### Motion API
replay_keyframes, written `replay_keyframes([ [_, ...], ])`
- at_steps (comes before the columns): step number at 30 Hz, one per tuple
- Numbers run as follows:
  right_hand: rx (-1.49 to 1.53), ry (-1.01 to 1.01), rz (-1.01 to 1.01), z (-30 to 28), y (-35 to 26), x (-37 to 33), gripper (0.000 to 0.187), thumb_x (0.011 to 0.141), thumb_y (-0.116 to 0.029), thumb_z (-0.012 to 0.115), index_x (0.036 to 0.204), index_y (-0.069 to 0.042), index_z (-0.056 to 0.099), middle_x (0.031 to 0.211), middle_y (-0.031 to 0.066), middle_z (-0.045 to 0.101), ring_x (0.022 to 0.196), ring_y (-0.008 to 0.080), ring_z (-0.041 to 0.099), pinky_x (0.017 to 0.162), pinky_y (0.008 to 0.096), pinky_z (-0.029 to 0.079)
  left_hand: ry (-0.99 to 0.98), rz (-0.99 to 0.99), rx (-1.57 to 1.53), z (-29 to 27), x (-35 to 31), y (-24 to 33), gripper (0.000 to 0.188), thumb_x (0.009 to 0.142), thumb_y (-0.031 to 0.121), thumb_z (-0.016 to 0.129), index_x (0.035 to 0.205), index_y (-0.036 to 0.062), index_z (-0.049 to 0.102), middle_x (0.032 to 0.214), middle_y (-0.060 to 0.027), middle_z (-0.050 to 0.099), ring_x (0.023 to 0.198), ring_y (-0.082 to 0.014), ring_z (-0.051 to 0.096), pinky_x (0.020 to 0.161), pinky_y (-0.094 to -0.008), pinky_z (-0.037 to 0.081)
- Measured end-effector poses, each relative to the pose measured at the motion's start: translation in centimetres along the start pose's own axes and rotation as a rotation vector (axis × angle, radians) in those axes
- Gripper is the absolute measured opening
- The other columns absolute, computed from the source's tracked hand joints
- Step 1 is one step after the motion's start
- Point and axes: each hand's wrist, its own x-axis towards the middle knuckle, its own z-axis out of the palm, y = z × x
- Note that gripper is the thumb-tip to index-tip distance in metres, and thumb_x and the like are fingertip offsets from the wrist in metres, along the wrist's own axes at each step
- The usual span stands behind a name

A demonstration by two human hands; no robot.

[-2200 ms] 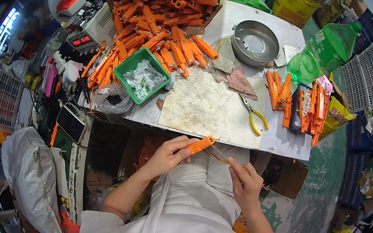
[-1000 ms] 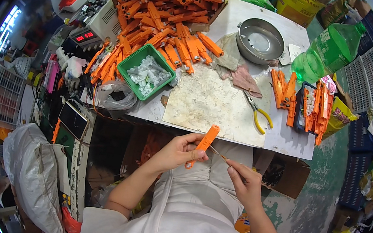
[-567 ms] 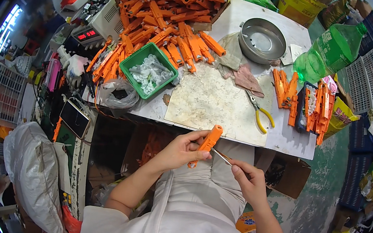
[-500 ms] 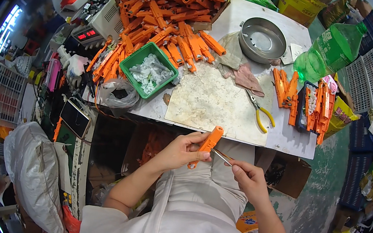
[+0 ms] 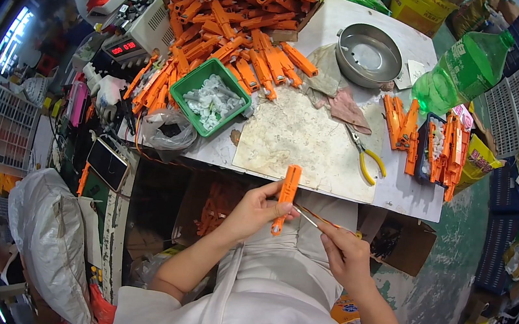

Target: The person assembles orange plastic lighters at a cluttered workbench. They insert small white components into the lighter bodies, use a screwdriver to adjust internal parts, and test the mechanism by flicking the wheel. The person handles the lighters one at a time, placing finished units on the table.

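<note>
My left hand (image 5: 259,212) is closed round an orange plastic part (image 5: 288,195), long and narrow, held nearly upright over my lap, just off the table's front edge. My right hand (image 5: 347,253) pinches a slim pointed metal tool (image 5: 307,216). Its tip reaches the right side of the orange part, close to my left fingertips; whether they touch I cannot tell. A thin brownish line runs beside the tool. My right fingers partly hide the tool's rear end.
Orange parts spill from a box (image 5: 238,25) at the back. A green tray (image 5: 209,98) holds clear plastic pieces. Yellow-handled pliers (image 5: 367,163), a metal bowl (image 5: 368,55), a green bottle (image 5: 465,71) and a dark bin (image 5: 428,148) stand or lie to the right.
The orange part has turned more upright and shifted slightly left in my left hand. My right fingers have changed their hold on the tool, its tip staying close to the part.
</note>
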Motion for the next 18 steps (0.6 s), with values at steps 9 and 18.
replay_keyframes([
  [9,0.14,-0.136,0.226,-0.2,-0.6,0.0,0.019,0.089,-0.011,0.061,0.104,-0.003,0.066,0.064,0.0109,0.057,0.052,0.0182,0.051,0.051,0.0297,0.041,-0.03,0.027,-0.03,0.2,0.2,0.6,0.05,0.089,0.014,0.064,0.131,-0.0049,0.043,0.114,-0.012,0.06,0.094,-0.0173,0.065,0.082,-0.0281,0.052],
  [18,0.132,-0.371,0.288,-2.2,-0.2,1.3,0.021,0.086,-0.009,0.057,0.104,-0.002,0.066,0.067,0.0123,0.06,0.056,0.0218,0.058,0.053,0.0314,0.045,-0.017,0.055,0.13,1.0,-0.4,-0.2,0.044,0.09,0.013,0.063,0.126,-0.0061,0.046,0.109,-0.0091,0.06,0.097,-0.0177,0.064,0.081,-0.0271,0.052],
])
